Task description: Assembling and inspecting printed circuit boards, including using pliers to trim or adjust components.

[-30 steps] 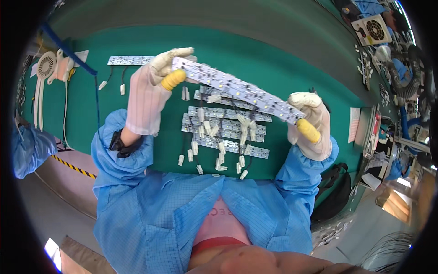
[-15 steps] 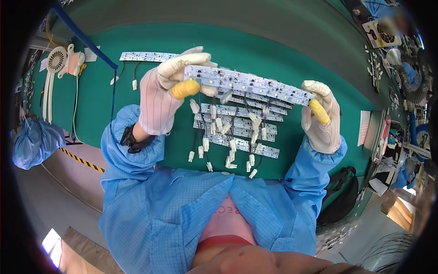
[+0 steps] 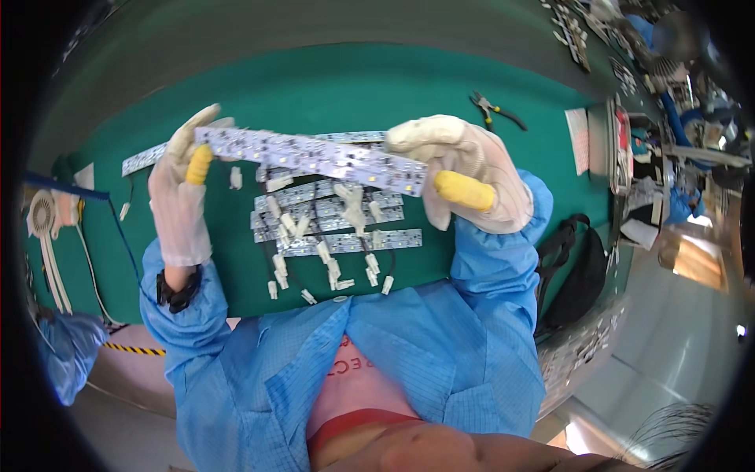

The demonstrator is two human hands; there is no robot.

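Two knit gloves, off-white, faintly ribbed and lined, are covering the left hand (image 3: 187, 169) and the right hand (image 3: 464, 169), and two wrinkled yellow rubber-like sleeves are sheathing the thumbs. Between them one long, flat, rigid LED board (image 3: 311, 157), pale and dotted with small yellowish squares and dark components, is hanging above the tabletop (image 3: 354, 75), tilting down toward the right. The left grip is pinching its left end, thumb in front and fingers behind; the right grip is curling around the other end, fingers bent behind it and thumb pressing at the edge, so neither is standing wide. Below, similar narrow boards (image 3: 393, 238) are lying in an overlapping stack, probably at least four, though the held one is hiding part of them. Thin dark wires are trailing from these, ending in many small, blocky white plastic connectors (image 3: 326, 253). One more board (image 3: 144, 160) is resting apart at the left. One pair of pliers (image 3: 497, 110) with black-and-yellow handles is lying beyond the right hand. The tabletop is showing a smooth, matte green surface, with one round white fan (image 3: 41, 212) sitting at its left and one black bag (image 3: 578, 275) slumping at its right. Beyond, a smooth grey floor (image 3: 661, 338) is stretching away.
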